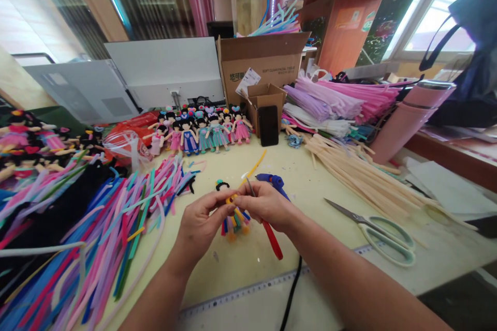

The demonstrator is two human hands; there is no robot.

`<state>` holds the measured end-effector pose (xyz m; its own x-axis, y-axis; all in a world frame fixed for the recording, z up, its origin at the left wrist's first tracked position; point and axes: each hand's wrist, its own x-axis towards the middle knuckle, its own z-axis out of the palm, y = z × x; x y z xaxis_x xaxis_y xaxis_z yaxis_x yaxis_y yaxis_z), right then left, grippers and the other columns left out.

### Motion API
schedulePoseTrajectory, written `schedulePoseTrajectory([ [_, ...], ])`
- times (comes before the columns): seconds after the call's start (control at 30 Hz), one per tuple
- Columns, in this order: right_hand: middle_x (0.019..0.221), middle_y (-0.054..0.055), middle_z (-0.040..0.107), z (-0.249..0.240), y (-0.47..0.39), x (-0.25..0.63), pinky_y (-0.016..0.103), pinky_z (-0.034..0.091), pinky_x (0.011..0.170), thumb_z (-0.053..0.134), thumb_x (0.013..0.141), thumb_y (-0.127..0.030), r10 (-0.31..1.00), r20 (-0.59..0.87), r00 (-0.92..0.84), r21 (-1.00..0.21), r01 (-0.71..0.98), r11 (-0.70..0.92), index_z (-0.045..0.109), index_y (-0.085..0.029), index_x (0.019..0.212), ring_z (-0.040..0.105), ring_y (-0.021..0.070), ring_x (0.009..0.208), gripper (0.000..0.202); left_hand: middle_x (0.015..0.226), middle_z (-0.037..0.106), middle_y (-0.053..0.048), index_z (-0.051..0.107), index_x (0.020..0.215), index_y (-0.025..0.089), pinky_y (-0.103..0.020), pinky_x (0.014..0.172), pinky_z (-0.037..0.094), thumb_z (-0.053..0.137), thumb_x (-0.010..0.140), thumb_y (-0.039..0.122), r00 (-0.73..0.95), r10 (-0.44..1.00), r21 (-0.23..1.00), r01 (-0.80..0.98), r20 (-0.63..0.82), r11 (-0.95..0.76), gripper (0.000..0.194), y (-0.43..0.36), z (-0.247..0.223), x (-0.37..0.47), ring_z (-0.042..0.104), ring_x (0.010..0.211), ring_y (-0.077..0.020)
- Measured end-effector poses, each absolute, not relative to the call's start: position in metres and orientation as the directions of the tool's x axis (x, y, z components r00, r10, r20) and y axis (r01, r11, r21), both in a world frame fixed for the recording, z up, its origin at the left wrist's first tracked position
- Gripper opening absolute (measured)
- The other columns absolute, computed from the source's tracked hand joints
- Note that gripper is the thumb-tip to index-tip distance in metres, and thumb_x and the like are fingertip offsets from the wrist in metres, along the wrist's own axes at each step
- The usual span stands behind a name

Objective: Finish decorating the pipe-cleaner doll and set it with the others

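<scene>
My left hand (205, 220) is closed, its thumb and fingertips pinching a small curl of yellow pipe cleaner (232, 199). My right hand (267, 204) meets it fingertip to fingertip at the curl. Held in that right hand is a red-handled tool (273, 240) with a thin pointed metal tip; its middle is hidden by the fingers. A longer yellow strip (255, 165) slants up and away behind the fingers. Beneath both hands lies a small pipe-cleaner doll (222, 185) with black hair and a striped skirt, partly covered. A blue glue gun (272, 181) rests just beyond my right hand.
Green-handled scissors (373, 227) and beige pipe cleaners (361, 176) lie to the right. Colourful pipe cleaners (128, 217) heap at left. Finished dolls (202, 132), a phone (268, 125) and a cardboard box (264, 62) stand behind. A ruler strip (248, 289) and black cord (291, 295) run in front.
</scene>
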<state>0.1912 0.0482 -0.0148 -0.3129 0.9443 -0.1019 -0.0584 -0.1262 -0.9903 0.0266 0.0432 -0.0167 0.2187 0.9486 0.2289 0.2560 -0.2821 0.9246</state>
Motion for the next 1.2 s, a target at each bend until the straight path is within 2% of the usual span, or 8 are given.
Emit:
schedulePoseTrajectory([
  [0.13, 0.043, -0.009, 0.046, -0.019, 0.049, 0.193, 0.015, 0.025, 0.033, 0.067, 0.074, -0.026, 0.947, -0.064, -0.315, -0.996, -0.032, -0.078, 0.054, -0.017, 0.064, 0.035, 0.0026, 0.033, 0.019, 0.066, 0.07, -0.002, 0.074, 0.088, 0.016, -0.03, 0.066, 0.056, 0.069, 0.07, 0.032, 0.273, 0.953, 0.98, 0.113, 0.129, -0.165, 0.024, 0.047, -0.013, 0.024, 0.066, 0.067, -0.018],
  [0.27, 0.048, -0.007, 0.05, -0.024, 0.05, 0.192, 0.015, 0.027, 0.034, 0.072, 0.072, -0.031, 0.962, -0.031, -0.272, -0.999, 0.038, -0.021, 0.057, -0.016, 0.067, 0.04, 0.0033, 0.037, 0.022, 0.06, 0.065, 0.0, 0.071, 0.073, 0.016, -0.025, 0.058, 0.051, 0.072, 0.066, 0.03, 0.187, 0.978, 0.985, 0.129, 0.091, -0.116, 0.016, 0.047, -0.012, 0.025, 0.059, 0.058, -0.0132],
  [0.4, 0.052, -0.006, 0.053, -0.027, 0.05, 0.19, 0.016, 0.03, 0.035, 0.069, 0.075, -0.03, 0.971, -0.025, -0.237, -0.997, 0.072, -0.008, 0.062, -0.016, 0.073, 0.042, 0.004, 0.038, 0.016, 0.056, 0.062, 0.002, 0.068, 0.072, 0.015, -0.024, 0.055, 0.049, 0.071, 0.066, 0.03, 0.102, 0.992, 0.984, 0.149, 0.078, -0.093, 0.016, 0.046, -0.012, 0.028, 0.057, 0.055, -0.0116],
  [0.57, 0.054, -0.005, 0.053, -0.028, 0.048, 0.187, 0.017, 0.031, 0.037, 0.064, 0.077, -0.029, 0.98, 0.036, -0.195, -0.987, 0.147, 0.065, 0.061, -0.016, 0.072, 0.042, 0.005, 0.041, 0.014, 0.06, 0.066, 0.001, 0.067, 0.083, 0.014, -0.026, 0.058, 0.052, 0.07, 0.066, 0.031, 0.136, 0.988, 0.987, 0.134, 0.066, -0.084, 0.024, 0.048, -0.017, 0.029, 0.061, 0.057, -0.0137],
  [0.67, 0.052, -0.005, 0.051, -0.027, 0.048, 0.186, 0.017, 0.03, 0.041, 0.062, 0.076, -0.021, 0.981, 0.078, -0.177, -0.965, 0.234, 0.119, 0.061, -0.016, 0.067, 0.041, 0.0052, 0.045, 0.01, 0.064, 0.067, 0.0, 0.067, 0.088, 0.015, -0.027, 0.06, 0.052, 0.067, 0.069, 0.031, 0.158, 0.98, 0.962, 0.225, 0.121, -0.155, 0.025, 0.046, -0.02, 0.028, 0.063, 0.06, -0.0148],
  [0.77, 0.054, -0.005, 0.052, -0.027, 0.047, 0.186, 0.018, 0.031, 0.044, 0.064, 0.075, -0.021, 0.982, 0.097, -0.161, -0.956, 0.261, 0.137, 0.061, -0.016, 0.067, 0.042, 0.0061, 0.048, 0.01, 0.065, 0.068, -0.001, 0.067, 0.083, 0.016, -0.026, 0.059, 0.052, 0.064, 0.072, 0.032, 0.146, 0.977, 0.933, 0.303, 0.154, -0.193, 0.02, 0.043, -0.019, 0.029, 0.064, 0.06, -0.0149],
  [0.93, 0.063, -0.004, 0.058, -0.028, 0.046, 0.182, 0.019, 0.034, 0.046, 0.065, 0.074, -0.023, 0.982, 0.116, -0.146, -0.955, 0.255, 0.151, 0.061, -0.018, 0.072, 0.046, 0.0076, 0.053, 0.007, 0.062, 0.066, 0.001, 0.062, 0.076, 0.016, -0.026, 0.055, 0.05, 0.063, 0.07, 0.034, 0.105, 0.988, 0.96, 0.247, 0.111, -0.134, 0.018, 0.043, -0.018, 0.033, 0.061, 0.055, -0.0141],
  [1.2, 0.068, -0.003, 0.059, -0.032, 0.045, 0.177, 0.022, 0.035, 0.052, 0.06, 0.076, -0.021, 0.977, 0.202, -0.065, -0.909, 0.359, 0.212, 0.058, -0.02, 0.074, 0.048, 0.0096, 0.056, 0.002, 0.069, 0.068, -0.002, 0.068, 0.076, 0.016, -0.027, 0.062, 0.047, 0.063, 0.072, 0.039, 0.094, 0.983, 0.91, 0.374, 0.157, -0.181, 0.023, 0.046, -0.021, 0.031, 0.06, 0.065, -0.0161],
])
